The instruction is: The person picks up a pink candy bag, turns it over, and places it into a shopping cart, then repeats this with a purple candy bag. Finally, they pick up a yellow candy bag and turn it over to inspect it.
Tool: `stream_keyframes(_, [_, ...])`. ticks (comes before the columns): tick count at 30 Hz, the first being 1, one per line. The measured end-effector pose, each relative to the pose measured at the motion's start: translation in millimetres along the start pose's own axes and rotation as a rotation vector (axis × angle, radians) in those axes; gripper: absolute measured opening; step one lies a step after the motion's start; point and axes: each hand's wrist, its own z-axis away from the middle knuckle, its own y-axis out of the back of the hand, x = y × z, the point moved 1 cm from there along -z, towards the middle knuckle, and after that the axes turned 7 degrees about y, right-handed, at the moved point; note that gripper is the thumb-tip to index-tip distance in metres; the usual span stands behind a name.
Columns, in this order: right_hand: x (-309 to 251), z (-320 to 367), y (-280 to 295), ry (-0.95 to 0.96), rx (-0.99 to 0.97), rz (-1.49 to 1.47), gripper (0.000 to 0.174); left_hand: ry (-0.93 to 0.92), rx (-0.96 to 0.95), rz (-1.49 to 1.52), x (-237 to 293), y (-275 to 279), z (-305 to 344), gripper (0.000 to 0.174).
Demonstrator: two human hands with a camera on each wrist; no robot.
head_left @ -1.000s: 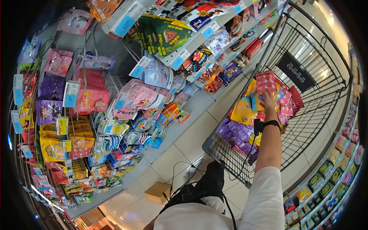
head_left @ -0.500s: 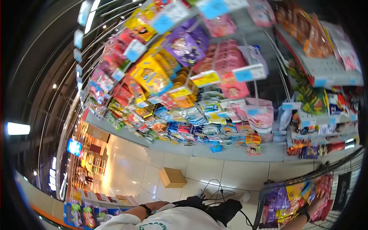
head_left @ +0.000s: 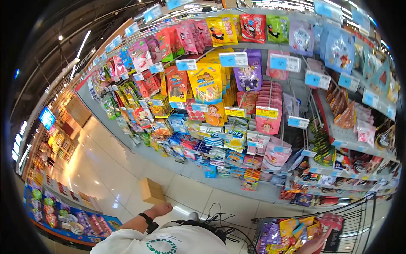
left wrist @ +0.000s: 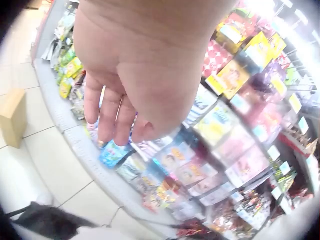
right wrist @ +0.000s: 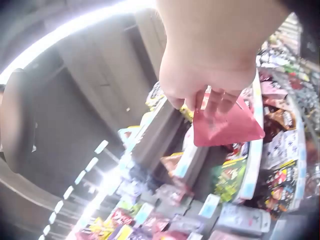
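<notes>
My right hand (head_left: 314,244) is at the bottom right over the shopping cart (head_left: 357,216), gripping a pinkish-red snack bag (head_left: 331,220). In the right wrist view the same bag (right wrist: 227,128) hangs below the curled fingers. Beneath it in the cart lie purple snack bags (head_left: 267,237) and yellow ones (head_left: 289,226). My left hand (head_left: 161,209) holds nothing and hangs in front of the body, fingers loosely bent. The left wrist view shows that hand (left wrist: 135,75) with the packed snack rack behind it.
Rows of hanging snack bags fill the rack (head_left: 205,82) ahead, with price tags (head_left: 233,59) jutting out. Shelves (head_left: 344,134) continue to the right. A cardboard box (head_left: 152,191) sits on the tiled floor. At lower left stands a low blue display (head_left: 101,222). Cables (head_left: 218,213) hang near the legs.
The view has swung left from the cart to the rack. My right hand, earlier among the bags in the cart, now holds a pinkish-red one. My left hand has come forward into view.
</notes>
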Motion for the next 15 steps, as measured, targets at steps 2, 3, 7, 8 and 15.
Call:
stream_keyframes(2, [-41,-8,5,-0.011,-0.019,-0.432,0.041,-0.109,0.090,0.149,40,34,-6,0.022])
stream_keyframes(3, [-48,-6,-2,-0.214,-0.096,-0.810,0.044,-0.161,0.146,0.198,60,51,-7,0.021])
stream_keyframes(7, [-133,-25,4,0.220,-0.374,-0.717,0.036,-0.355,0.254,0.317,141,116,-3,0.021])
stream_keyframes(8, [-178,-38,17,0.286,-0.511,-0.745,0.033,-0.404,0.264,0.345,156,128,-1,0.023])
stream_keyframes(15, [-333,-39,24,0.620,-0.946,-0.841,0.028,-1.029,0.509,0.444,241,204,51,0.065])
